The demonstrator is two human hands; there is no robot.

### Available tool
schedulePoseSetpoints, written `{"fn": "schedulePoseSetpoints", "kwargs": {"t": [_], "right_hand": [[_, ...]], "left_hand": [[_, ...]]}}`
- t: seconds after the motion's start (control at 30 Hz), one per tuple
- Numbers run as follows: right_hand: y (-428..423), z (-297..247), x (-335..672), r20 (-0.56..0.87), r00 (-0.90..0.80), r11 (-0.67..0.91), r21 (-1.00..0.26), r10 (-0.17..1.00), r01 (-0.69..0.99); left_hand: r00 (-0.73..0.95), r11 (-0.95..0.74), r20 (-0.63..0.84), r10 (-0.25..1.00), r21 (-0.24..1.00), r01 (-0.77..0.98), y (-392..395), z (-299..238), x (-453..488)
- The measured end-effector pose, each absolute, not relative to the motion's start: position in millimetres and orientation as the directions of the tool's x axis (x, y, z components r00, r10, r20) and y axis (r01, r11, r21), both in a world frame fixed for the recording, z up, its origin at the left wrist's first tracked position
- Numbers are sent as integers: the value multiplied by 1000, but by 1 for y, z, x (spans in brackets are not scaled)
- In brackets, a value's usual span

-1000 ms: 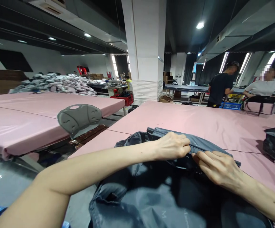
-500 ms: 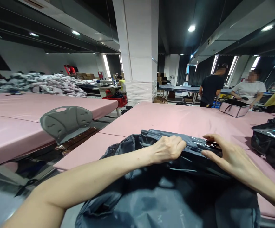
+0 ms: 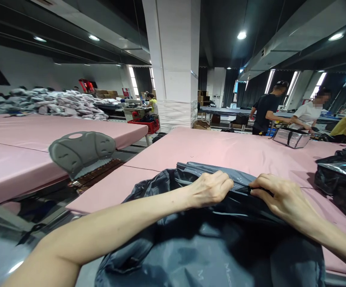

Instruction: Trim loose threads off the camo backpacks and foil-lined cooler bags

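Observation:
A large dark grey fabric bag (image 3: 190,255) with pale lettering lies in front of me, its folded upper edge resting on the pink table. My left hand (image 3: 214,189) is closed around that edge near the middle. Just to the right, my right hand (image 3: 273,193) pinches a small black piece (image 3: 245,190) at the same edge between thumb and fingers. What exactly the piece is, I cannot make out. Between the two hands a short stretch of the edge runs fairly straight. Part of the bag sits in deep shadow below my hands.
The pink table (image 3: 220,145) carries black bags (image 3: 340,179) at right and a silvery box-shaped bag (image 3: 292,138) farther back. A grey chair (image 3: 83,147) stands left, beside another pink table (image 3: 20,131). Behind rise a white pillar (image 3: 175,59) and several people.
My right hand has gone from fingers apart to pinching the small black piece. My left hand has stayed on the edge. A co-worker in dark clothes has reached toward the silvery bag.

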State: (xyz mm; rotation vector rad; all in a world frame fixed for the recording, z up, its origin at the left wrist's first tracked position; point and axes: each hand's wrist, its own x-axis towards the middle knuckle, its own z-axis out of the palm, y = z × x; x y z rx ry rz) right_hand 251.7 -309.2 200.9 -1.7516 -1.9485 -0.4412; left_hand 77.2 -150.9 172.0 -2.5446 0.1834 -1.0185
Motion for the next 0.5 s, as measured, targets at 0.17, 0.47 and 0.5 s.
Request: {"fn": "schedulePoseSetpoints", "kwargs": {"t": [0.17,0.47,0.5], "right_hand": [[-305,203,252,522,-5,112,-175,853,978],[-279,206,240,487,-99,147,-60,868,987],[-279,206,240,495,-103,159,-73,863,985]], "left_hand": [[699,-993,706,-116,-77,-87,-144,174,67],[712,-976,700,-49,119,-185,-140,173,62],[712,-975,700,-54,118,-190,-139,173,63]]}}
